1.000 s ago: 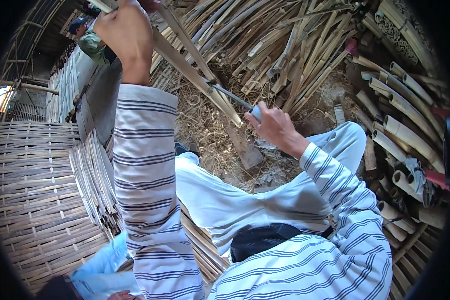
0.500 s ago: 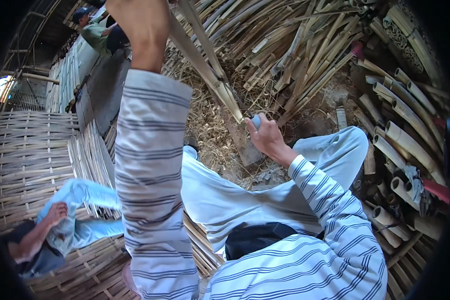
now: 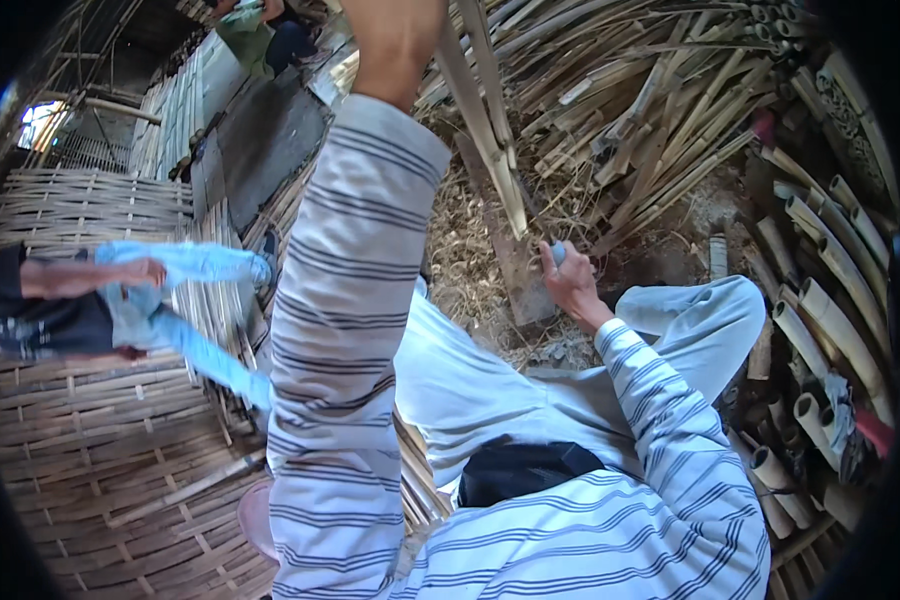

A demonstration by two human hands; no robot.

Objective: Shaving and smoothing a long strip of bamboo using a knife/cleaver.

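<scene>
Shaving-strewn brown floor [image 3: 468,250] under split tan bamboo [image 3: 505,190].
Right grip [image 3: 573,281] closed round a blue-grey handle [image 3: 558,254]; left grip [image 3: 395,25], cropped, I cannot tell.

- Bamboo strip [image 3: 477,103]: pale tan, slanting down rightward from the top edge, lower end near the knife.
- Second bamboo strip [image 3: 494,98]: close along its right, ending higher.
- Knife [image 3: 558,255]: grey-blue handle gripped, blade indistinct.

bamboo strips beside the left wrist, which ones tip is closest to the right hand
The left strip: its pale tip ends just above-left of the right hand, while the other strip stops higher up.
</scene>
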